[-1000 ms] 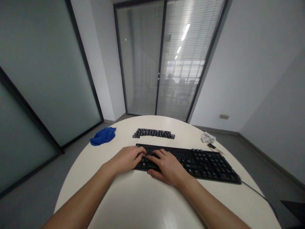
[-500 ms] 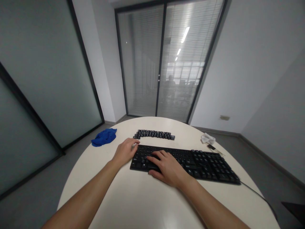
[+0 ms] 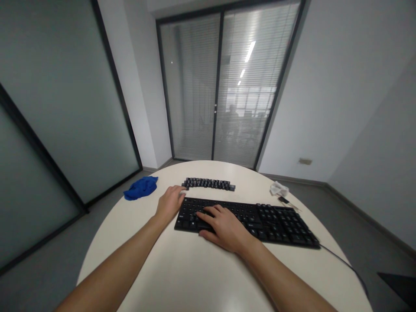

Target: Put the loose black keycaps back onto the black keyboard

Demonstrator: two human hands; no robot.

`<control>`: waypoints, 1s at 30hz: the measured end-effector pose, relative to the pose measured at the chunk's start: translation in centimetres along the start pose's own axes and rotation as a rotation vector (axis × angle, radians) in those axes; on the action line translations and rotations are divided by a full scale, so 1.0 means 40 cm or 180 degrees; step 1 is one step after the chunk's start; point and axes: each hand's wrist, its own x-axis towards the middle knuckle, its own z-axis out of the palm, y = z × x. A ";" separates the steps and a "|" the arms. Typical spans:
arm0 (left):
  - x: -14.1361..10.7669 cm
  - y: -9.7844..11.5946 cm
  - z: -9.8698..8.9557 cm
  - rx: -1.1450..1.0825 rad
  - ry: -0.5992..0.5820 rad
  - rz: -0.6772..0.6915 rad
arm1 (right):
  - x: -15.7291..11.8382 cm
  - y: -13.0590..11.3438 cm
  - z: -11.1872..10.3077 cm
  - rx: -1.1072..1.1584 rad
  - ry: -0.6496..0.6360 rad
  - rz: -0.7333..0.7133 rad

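Observation:
A black keyboard [image 3: 282,225] lies across the table, many keys gone from its left and middle part while the right part keeps its keycaps. Behind it, loose black keycaps [image 3: 209,183] stand in close rows. My left hand [image 3: 169,203] is beyond the keyboard's upper left corner, fingers stretched forward to the left end of those rows. Whether its fingertips touch a keycap I cannot tell. Over the keyboard's left half rests my right hand [image 3: 225,228], fingers apart, the index fingertip on the lower left keys and the thumb at the front edge.
A crumpled blue cloth [image 3: 141,188] lies at the table's left edge. On the right are a white crumpled cloth or bag [image 3: 278,189] and a small dark-ended tool [image 3: 284,200]. The keyboard's cable [image 3: 341,260] runs over the right side of the round table [image 3: 169,277].
My left fingertips have moved slightly forward, closer to the left end of the loose keycaps. My right hand stays in place on the keyboard. The view has shifted a little.

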 end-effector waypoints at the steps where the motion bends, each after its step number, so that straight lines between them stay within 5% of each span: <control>1: 0.007 -0.002 0.001 0.0053 -0.0043 0.0011 | 0.000 0.000 0.000 -0.0005 -0.0006 0.0004; 14: 0.109 -0.017 0.006 0.0253 -0.0497 0.0491 | -0.004 -0.005 -0.010 0.0000 -0.0018 0.0031; 30: 0.115 0.001 0.009 0.0090 -0.0499 0.0452 | -0.005 -0.006 -0.007 0.0019 -0.0001 0.0041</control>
